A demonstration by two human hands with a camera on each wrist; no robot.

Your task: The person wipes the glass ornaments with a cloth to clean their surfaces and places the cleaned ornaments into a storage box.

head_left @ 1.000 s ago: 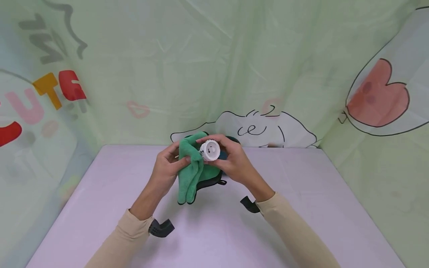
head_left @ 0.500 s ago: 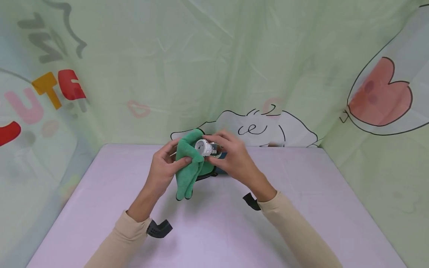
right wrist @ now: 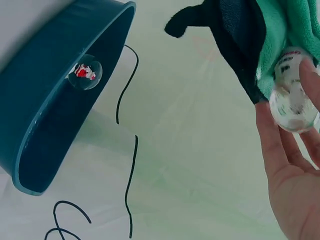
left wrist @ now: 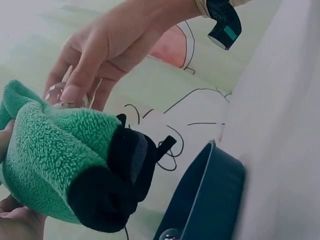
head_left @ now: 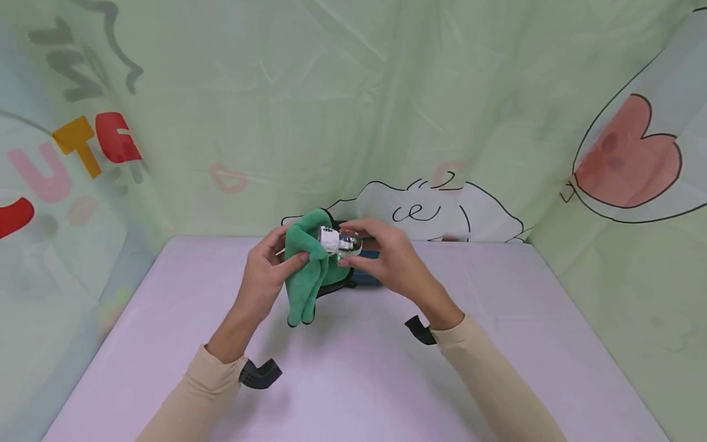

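Observation:
My right hand (head_left: 389, 255) pinches the clear dome of a small snow globe (head_left: 328, 239) between thumb and fingers. The globe lies sideways, its white base pointing left against a green plush cloth (head_left: 301, 294). In the right wrist view the dome of the snow globe (right wrist: 295, 107) shows something pale inside, blurred. My left hand (head_left: 265, 270) grips the folded cloth from the left, thumb on the near side. Black edging and a black loop show on the cloth (left wrist: 60, 150) in the left wrist view, where the globe is mostly hidden behind it.
Behind the hands a dark blue tub (head_left: 366, 276) stands on the pale lilac table (head_left: 353, 380). Inside the tub lies another clear globe (right wrist: 86, 72) with a red and white figure. A printed green curtain (head_left: 265, 110) closes off the back and sides.
The snow globe has turned in my right hand: its white underside faced the camera, and now the base points left. Both hands have parted slightly, and the cloth has shifted a little left and up.

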